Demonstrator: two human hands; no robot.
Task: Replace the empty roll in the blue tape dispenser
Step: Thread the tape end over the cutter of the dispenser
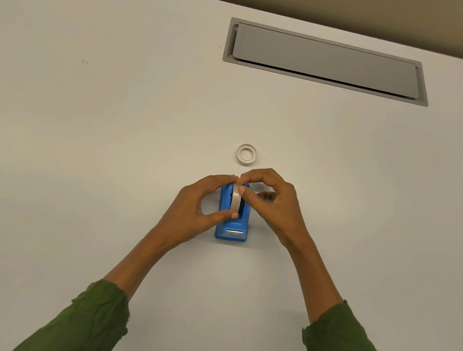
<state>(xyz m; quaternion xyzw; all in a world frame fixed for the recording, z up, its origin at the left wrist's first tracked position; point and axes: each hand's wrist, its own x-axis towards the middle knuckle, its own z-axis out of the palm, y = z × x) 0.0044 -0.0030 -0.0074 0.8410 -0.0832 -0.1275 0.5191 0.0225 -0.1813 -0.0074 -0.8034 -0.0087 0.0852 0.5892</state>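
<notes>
The blue tape dispenser [232, 230] stands on the white table, its metal cutter facing me. A clear tape roll [235, 201] sits upright in its cradle. My left hand [199, 209] pinches the roll, thumb on its near side and fingertips at its top. My right hand [272, 202] touches the top of the roll with thumb and forefinger from the right side. A thin white ring, a bare tape core [246, 154], lies flat on the table just beyond the hands.
A grey cable-hatch lid [326, 60] is set into the white table [80, 155] at the back right. The table's far edge curves along the top, and a wall corner shows at the upper right.
</notes>
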